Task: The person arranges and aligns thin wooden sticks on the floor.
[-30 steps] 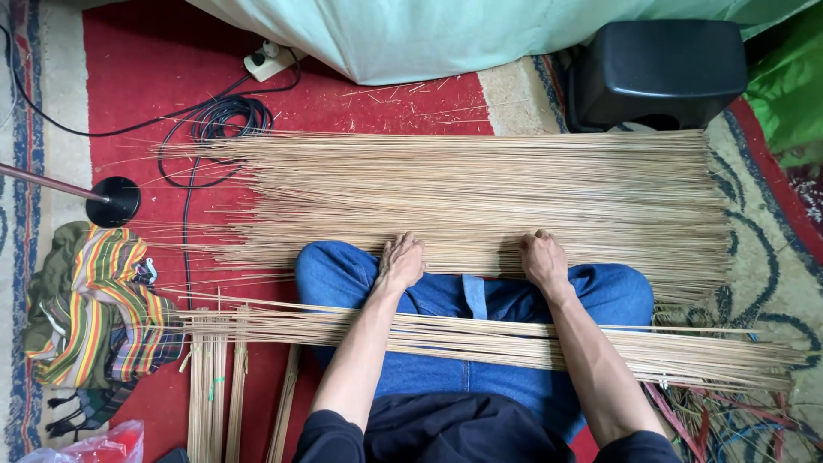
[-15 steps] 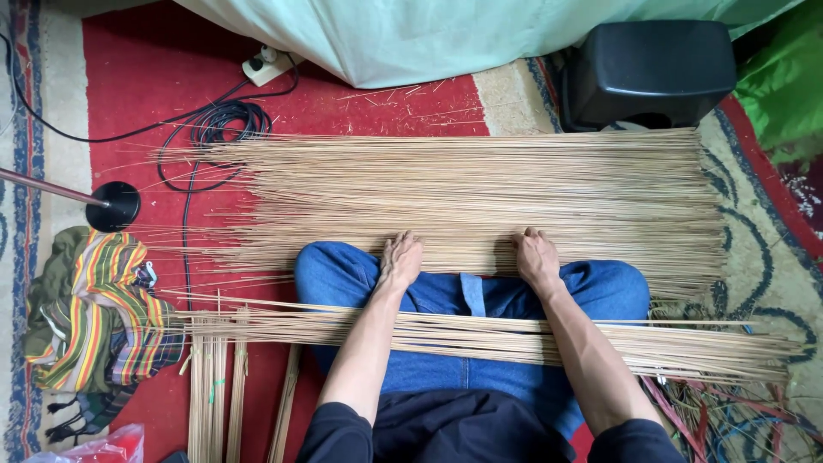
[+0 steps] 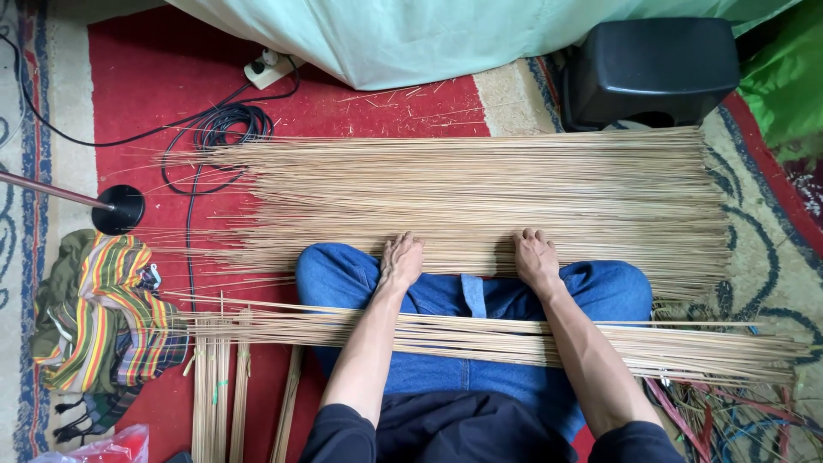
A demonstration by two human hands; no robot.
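Fingers point(image 3: 410, 243) of both hands curled, pressing on reed mat point(image 3: 480, 193) edge

- Pale dry reed strips point(image 3: 480, 201): thin, matt, straw-coloured, lying flat.
- Carpet point(image 3: 163, 86): red woven pile, rough.
- Jeans point(image 3: 471, 296): blue denim cloth.
- Box point(image 3: 656, 69): black plastic, slightly glossy.
- Striped cloth point(image 3: 107, 321): soft, woven.
- Sheet point(image 3: 411, 34): pale green, smooth fabric.

A home floor used as a craft workspace: a red patterned rug point(image 3: 129, 94) lies under a wide spread of thin reed sticks point(image 3: 480, 201), with a power strip point(image 3: 266, 69), coiled black cable point(image 3: 219, 129) and striped folded cloth point(image 3: 107, 317) nearby.
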